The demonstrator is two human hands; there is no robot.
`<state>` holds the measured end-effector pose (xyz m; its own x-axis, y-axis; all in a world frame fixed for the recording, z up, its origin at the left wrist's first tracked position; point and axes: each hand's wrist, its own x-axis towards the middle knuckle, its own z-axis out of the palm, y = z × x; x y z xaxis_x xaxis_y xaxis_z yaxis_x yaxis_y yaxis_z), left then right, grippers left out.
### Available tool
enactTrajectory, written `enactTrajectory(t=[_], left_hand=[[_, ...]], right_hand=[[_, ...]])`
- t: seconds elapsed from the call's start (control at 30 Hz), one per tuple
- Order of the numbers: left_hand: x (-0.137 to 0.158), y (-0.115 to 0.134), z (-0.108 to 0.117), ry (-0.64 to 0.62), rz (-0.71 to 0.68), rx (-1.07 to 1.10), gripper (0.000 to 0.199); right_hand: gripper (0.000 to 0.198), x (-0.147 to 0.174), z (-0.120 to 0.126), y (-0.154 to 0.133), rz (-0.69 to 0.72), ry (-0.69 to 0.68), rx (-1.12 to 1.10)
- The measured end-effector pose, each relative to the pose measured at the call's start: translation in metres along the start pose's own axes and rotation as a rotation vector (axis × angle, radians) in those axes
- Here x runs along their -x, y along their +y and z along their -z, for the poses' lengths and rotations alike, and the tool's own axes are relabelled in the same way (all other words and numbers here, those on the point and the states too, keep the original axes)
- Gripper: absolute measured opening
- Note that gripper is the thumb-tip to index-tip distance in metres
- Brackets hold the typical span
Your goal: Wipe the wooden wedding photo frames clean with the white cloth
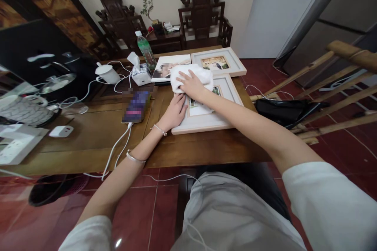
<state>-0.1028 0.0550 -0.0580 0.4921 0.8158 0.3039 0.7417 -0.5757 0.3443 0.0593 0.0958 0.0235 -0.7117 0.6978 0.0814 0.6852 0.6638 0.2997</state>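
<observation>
A white cloth (203,73) lies bunched over the upper left part of a pale wooden picture frame (206,125). My right hand (191,85) presses on the cloth from above, its fingers spread over it. The frame's left side is held by my left hand (176,110), thumb towards the face of the frame; its fingertips are close to the cloth. The photo inside is partly covered by my right arm. Behind it lies a second picture frame (237,64) with a photo of people outdoors. A white photo panel (185,59) lies left of that, partly hidden by the cloth.
Left of the frames stand a tissue box (141,75), a green-tinted bottle (145,51) and a phone (136,106) on a charging cable. Farther left are a white lidded cup (108,73), a charger (61,131) and a power strip (17,145). A bamboo chair (318,62) stands right.
</observation>
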Motion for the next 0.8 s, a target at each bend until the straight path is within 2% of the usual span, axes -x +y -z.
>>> enactTrajectory(t=[0.2, 0.53, 0.63, 0.8], left_hand=[[0.000, -0.006, -0.004, -0.008, -0.006, -0.004, 0.055], [0.001, -0.007, -0.008, 0.048, -0.001, 0.003, 0.053], [0.002, -0.005, -0.008, 0.063, 0.006, 0.006, 0.052], [0.001, -0.003, -0.007, 0.062, 0.013, 0.012, 0.050]], right_hand=[[0.039, 0.027, -0.006, 0.028, -0.042, -0.044, 0.017], [0.048, 0.103, -0.032, 0.103, -0.305, -0.101, 0.158], [0.047, 0.124, -0.028, 0.101, -0.253, -0.118, 0.125], [0.044, 0.169, 0.004, 0.061, -0.102, -0.131, -0.001]])
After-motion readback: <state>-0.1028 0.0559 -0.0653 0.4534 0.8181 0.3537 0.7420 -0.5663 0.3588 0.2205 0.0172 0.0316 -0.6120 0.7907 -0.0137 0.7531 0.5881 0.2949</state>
